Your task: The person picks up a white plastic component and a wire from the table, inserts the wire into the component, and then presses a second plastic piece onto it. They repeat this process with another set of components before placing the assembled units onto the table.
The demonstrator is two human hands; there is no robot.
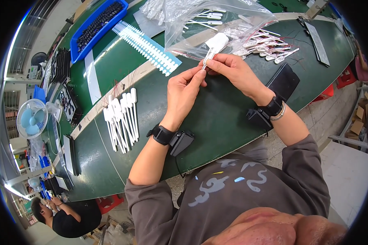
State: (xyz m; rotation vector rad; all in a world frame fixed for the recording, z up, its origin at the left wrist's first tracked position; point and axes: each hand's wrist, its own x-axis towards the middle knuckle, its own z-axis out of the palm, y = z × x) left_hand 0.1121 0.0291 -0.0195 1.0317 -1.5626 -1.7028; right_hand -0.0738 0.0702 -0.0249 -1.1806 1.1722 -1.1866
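At the middle of the bench, both my hands pinch a slim white plastic stick with an oval head (209, 56). My left hand (185, 90) has thumb and fingers closed near its lower end. My right hand (235, 72) grips it higher up, by the oval head. Just beyond it lies a white wad-like thing (217, 41), whose kind I cannot make out. Left of my left hand is a row of similar white sticks (120, 118), with thin dark red wires at their far ends. To the far right, a heap of such sticks with wires (265, 45) spills from a clear plastic bag (184, 34).
A light-blue sheet of white stickers (149, 48) lies beyond my left hand. Further back stands a blue tray (75, 51) of small black parts. A black phone-like slab (283, 81) sits by my right wrist. A person (65, 216) works at the far left, near a fan (33, 118).
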